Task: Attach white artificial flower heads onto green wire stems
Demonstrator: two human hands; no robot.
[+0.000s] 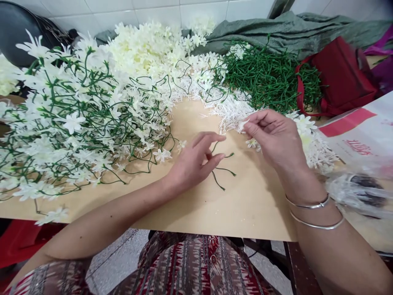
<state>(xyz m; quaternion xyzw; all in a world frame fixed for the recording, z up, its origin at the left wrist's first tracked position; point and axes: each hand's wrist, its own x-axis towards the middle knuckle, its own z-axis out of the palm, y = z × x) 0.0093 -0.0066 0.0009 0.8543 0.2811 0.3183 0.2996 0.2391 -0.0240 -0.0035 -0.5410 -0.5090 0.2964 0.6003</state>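
My left hand (pixel 196 159) hovers over the middle of the tabletop, thumb and forefinger apart with nothing between them. A few short green plastic stems (pixel 226 169) stick out from beneath it, apparently lying on the table; their other ends are hidden. My right hand (pixel 270 135) is pinched on a small white artificial petal piece (pixel 243 125), mostly covered by the fingertips. Just behind that hand spreads a heap of thin white stamen pieces (pixel 229 112). One loose white flower (pixel 252 143) lies below its fingers.
White artificial flowers on green stems (pixel 73 123) pile up at left, with cream flower heads (pixel 138 49) behind. Bare green stems (pixel 264 78) are heaped at back right, beside a dark red bag (pixel 344 78). Plastic bags (pixel 362 192) lie at right. The table's front edge (pixel 215 235) is near my body.
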